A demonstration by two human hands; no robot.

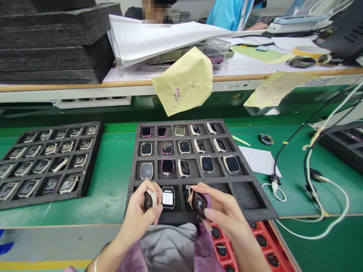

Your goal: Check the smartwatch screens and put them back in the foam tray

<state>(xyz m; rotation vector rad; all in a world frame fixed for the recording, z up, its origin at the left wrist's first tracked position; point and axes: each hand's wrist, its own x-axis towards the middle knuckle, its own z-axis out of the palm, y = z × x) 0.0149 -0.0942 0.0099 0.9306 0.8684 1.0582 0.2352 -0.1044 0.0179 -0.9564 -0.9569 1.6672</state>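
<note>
My left hand (146,206) is closed around a light-cased smartwatch (150,199) above the front left of a black foam tray (181,177). A purple-cased smartwatch (200,204) with a lit screen is pinched in my right hand (218,206), over the same front row. Between my hands, a dark smartwatch (168,197) with a white lit screen lies in its compartment. Behind my right fingers another pale watch edge shows, mostly hidden. Several more smartwatches with dark screens, in white or purple cases, fill the rows behind.
At the left lies a second foam tray (92,162) of watches. A red tray (241,249) with round dark parts sits below the table edge. Cables (309,170) and white paper (259,160) are at the right. Foam blocks (51,41) are stacked on the shelf; a person's blue sleeve (227,15) shows beyond.
</note>
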